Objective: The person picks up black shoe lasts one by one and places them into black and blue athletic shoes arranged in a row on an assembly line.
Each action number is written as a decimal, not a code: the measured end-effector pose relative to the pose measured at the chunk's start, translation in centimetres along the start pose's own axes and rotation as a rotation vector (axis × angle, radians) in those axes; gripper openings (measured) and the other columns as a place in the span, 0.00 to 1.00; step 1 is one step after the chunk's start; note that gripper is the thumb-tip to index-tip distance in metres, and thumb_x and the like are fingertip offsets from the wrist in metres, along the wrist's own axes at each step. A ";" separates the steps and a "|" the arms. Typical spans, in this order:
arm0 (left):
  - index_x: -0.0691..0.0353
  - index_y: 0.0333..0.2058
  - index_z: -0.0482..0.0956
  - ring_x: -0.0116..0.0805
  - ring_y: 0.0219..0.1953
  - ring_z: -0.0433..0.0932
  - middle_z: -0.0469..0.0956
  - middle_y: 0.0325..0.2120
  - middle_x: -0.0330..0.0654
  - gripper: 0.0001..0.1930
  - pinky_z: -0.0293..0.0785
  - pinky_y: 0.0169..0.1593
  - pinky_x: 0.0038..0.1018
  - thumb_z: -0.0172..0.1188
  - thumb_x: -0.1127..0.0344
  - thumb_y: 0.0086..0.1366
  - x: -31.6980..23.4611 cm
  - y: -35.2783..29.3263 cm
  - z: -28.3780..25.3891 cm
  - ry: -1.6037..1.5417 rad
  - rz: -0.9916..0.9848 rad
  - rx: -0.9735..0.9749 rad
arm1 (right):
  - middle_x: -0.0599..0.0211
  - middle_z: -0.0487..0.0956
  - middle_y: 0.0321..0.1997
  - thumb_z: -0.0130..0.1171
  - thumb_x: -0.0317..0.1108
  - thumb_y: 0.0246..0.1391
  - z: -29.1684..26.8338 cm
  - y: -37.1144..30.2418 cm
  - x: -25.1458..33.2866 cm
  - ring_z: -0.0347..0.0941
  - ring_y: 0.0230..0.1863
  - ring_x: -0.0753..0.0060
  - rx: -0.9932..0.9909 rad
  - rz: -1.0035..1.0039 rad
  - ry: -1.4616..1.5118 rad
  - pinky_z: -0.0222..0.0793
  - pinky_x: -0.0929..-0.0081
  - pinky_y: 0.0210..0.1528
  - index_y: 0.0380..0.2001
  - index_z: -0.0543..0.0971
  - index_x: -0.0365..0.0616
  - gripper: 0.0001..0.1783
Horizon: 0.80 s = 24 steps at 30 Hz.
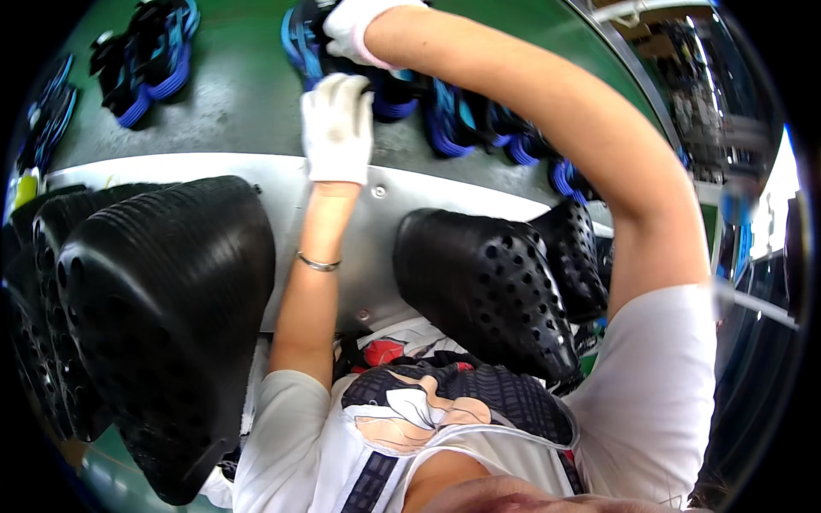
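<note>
Both my hands wear white gloves and meet at a black-and-blue sandal [301, 44] on the green surface ahead of me. My left hand [337, 128] has its fingers curled over the sandal's near end, which they partly hide. Reaching across from the right, my right hand [357, 31] closes on the black straps at the far side; its fingertips are partly out of sight. Just right of my hands lies another sandal [395, 96], with more such sandals [448, 118] in a row beyond it.
Further sandals [154, 60] lie at the far left. A metal ledge [342, 231] borders the green surface [231, 94]. Tall nested stacks of black perforated plastic shells [171, 299] stand left of my left forearm. More black perforated shells [483, 286] stand under my right arm.
</note>
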<state>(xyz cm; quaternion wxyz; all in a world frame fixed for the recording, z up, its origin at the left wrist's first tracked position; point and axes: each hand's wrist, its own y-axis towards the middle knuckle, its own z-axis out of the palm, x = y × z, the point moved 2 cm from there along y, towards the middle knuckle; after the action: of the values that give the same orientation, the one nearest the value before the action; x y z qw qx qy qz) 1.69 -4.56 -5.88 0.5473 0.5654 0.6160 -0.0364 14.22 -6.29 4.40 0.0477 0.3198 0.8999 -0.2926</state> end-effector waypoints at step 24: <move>0.58 0.48 0.79 0.31 0.41 0.75 0.72 0.47 0.44 0.14 0.77 0.43 0.25 0.59 0.70 0.62 -2.8 -1.8 -4.5 0.001 -0.153 0.221 | 0.64 0.75 0.34 0.66 0.44 0.43 4.7 -33.4 1.1 0.75 0.36 0.60 -0.679 0.160 0.614 0.72 0.66 0.37 0.35 0.77 0.46 0.18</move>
<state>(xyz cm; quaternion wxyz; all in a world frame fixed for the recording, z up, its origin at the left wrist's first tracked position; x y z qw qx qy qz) -3.17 -4.02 -3.12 0.4769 0.5737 0.6499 -0.1452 -7.29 -29.09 16.79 -0.0966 0.4265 0.8896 0.1316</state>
